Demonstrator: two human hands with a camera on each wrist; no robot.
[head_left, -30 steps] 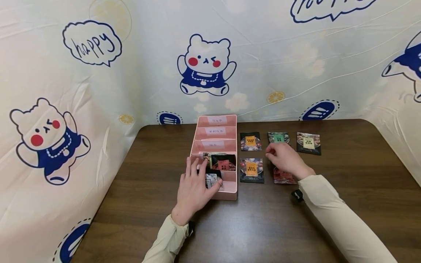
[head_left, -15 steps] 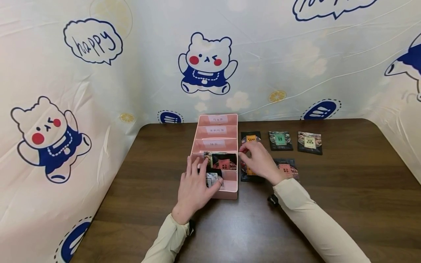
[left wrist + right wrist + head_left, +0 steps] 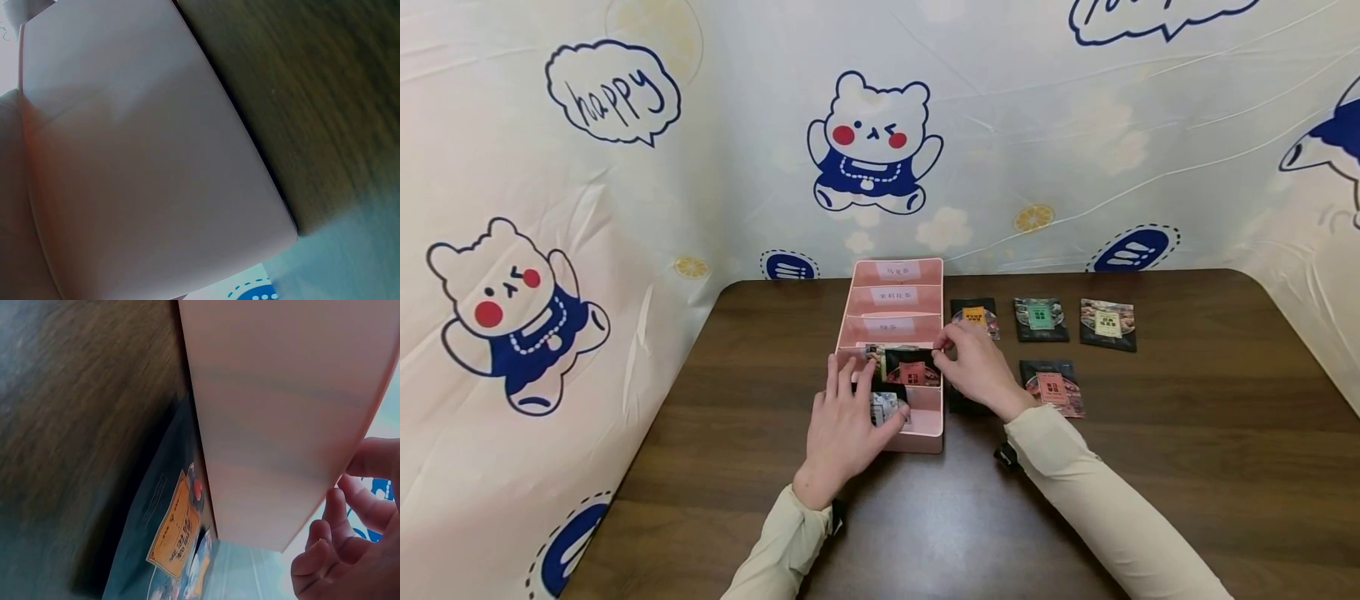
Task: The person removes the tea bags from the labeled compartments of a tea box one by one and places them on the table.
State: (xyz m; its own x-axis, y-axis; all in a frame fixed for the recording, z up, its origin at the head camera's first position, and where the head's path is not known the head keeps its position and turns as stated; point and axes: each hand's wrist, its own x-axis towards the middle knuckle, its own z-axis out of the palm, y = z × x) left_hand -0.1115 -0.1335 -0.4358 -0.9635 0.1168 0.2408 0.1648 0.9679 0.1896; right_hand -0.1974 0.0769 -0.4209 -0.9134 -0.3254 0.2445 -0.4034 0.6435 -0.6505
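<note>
A long pink divided box (image 3: 913, 444) holds upright tea sachets in its two nearest compartments. My left hand (image 3: 846, 442) rests over the box's left side, fingers spread and fairly straight, thumb across the nearest compartment beside a grey-white-labelled sachet (image 3: 885, 407). With thumb and forefinger, my right hand (image 3: 976, 367) pinches the upper right corner of a black sachet with a red label (image 3: 913, 373), standing in the second-nearest compartment. In the right wrist view, those fingers (image 3: 369, 500) reach over the rim; the box wall hides the pinched sachet.
Right of the box lie sachets with orange (image 3: 974, 315), green (image 3: 1041, 317), pale green (image 3: 1108, 323) and red (image 3: 1051, 387) labels. Another orange-labelled sachet (image 3: 178, 528) lies by the box wall, mostly under my right hand. Paper labels mark the three far compartments. Patterned cloth hangs behind.
My right hand has moved left from above the green- and red-labelled sachets on the table to the box, and now pinches the red-labelled sachet's corner. My left hand stays in place.
</note>
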